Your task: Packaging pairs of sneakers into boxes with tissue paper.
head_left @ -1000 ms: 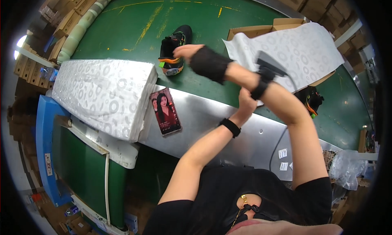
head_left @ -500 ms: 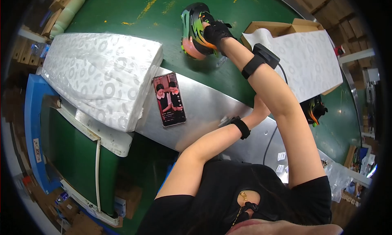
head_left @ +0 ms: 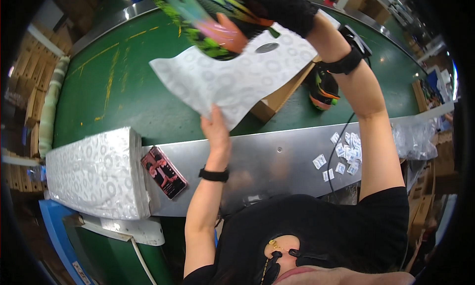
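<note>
My right hand [head_left: 284,7], in a black fingerless glove, grips a sneaker [head_left: 222,25] patterned in green, orange, pink and black. The shoe hangs high over the belt, close to the camera, and the frame's top edge cuts it off. At the near corner of a white patterned paper sheet [head_left: 222,82], my left hand [head_left: 216,131] pinches the edge between thumb and fingers. That sheet lies over an open cardboard box [head_left: 282,97] and hides most of it. A second sneaker [head_left: 324,89] of similar colours rests beside the box, partly behind my right forearm.
A green conveyor belt [head_left: 133,87] runs behind a metal ledge [head_left: 257,161]. On the ledge are a lit phone [head_left: 165,173], a plastic-wrapped stack of patterned paper [head_left: 94,176] and several small white sachets [head_left: 351,151]. Clear plastic bags [head_left: 415,136] lie at the right. A cable trails from my right arm.
My right hand has brought the sneaker closer to the camera, above the paper. My left hand has come out to the paper's corner and taken hold of it. The view has turned rightward.
</note>
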Demonstrator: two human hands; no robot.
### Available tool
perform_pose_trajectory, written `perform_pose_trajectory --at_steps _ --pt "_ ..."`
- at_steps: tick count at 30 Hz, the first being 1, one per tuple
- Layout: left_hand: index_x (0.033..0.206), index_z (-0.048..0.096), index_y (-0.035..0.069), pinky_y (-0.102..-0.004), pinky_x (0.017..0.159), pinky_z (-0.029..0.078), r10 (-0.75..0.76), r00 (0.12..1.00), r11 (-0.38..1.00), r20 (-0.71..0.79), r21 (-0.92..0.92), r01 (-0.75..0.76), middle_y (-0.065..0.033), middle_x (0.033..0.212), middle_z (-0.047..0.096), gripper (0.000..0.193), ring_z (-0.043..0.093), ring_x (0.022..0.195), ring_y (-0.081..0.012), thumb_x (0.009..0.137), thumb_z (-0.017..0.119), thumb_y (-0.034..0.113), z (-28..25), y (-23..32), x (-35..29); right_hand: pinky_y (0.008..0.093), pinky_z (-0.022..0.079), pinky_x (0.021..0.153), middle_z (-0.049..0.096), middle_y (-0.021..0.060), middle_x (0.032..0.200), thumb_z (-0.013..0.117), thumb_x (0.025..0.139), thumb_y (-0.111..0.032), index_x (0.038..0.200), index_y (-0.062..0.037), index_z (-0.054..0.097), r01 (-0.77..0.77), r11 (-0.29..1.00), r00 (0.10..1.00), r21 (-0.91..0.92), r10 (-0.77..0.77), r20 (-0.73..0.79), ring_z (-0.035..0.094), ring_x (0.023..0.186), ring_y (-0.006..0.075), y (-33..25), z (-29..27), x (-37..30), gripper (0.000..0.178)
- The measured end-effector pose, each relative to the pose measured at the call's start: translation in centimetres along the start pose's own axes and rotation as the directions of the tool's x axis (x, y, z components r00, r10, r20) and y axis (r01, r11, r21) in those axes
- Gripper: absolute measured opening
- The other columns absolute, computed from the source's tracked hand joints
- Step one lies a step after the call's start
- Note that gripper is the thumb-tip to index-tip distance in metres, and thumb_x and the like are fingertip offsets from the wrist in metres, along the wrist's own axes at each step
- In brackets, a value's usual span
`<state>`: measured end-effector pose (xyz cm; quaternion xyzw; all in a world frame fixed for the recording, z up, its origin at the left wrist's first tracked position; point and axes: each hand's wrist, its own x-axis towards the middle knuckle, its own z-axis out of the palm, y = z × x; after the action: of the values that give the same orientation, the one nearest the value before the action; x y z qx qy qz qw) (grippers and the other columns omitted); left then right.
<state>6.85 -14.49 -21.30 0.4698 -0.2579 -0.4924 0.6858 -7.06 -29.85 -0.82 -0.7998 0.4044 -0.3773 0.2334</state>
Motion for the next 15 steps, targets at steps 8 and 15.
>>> perform_pose_trajectory --at_steps 8,15 --pt "0.115 0.043 -0.006 -0.0287 0.083 0.041 -0.033 0.997 0.998 0.063 -0.048 0.036 -0.0104 0.110 0.052 0.032 0.051 0.098 -0.0159 0.089 0.044 0.013 2.1 4.4 -1.6 0.0368 0.047 0.059 0.059 0.0191 0.064 0.046 0.079 -0.042 0.070 -0.0021 0.062 -0.138 0.922 0.986 -0.361 0.163 0.040 0.059 0.063 0.0324 10.9 -0.3 -7.7 0.044" --pt "0.107 0.048 -0.005 -0.0254 0.075 0.041 0.074 0.951 0.970 0.300 0.199 -0.138 -0.0091 0.101 0.055 0.030 0.052 0.089 -0.0132 0.088 0.048 0.019 8.3 5.2 3.6 0.0303 0.043 0.053 0.058 0.0051 0.060 0.053 0.079 -0.041 0.076 -0.0016 0.065 -0.688 0.710 0.698 0.149 0.591 0.405 0.051 0.056 0.0127 11.2 7.1 -9.1 0.041"
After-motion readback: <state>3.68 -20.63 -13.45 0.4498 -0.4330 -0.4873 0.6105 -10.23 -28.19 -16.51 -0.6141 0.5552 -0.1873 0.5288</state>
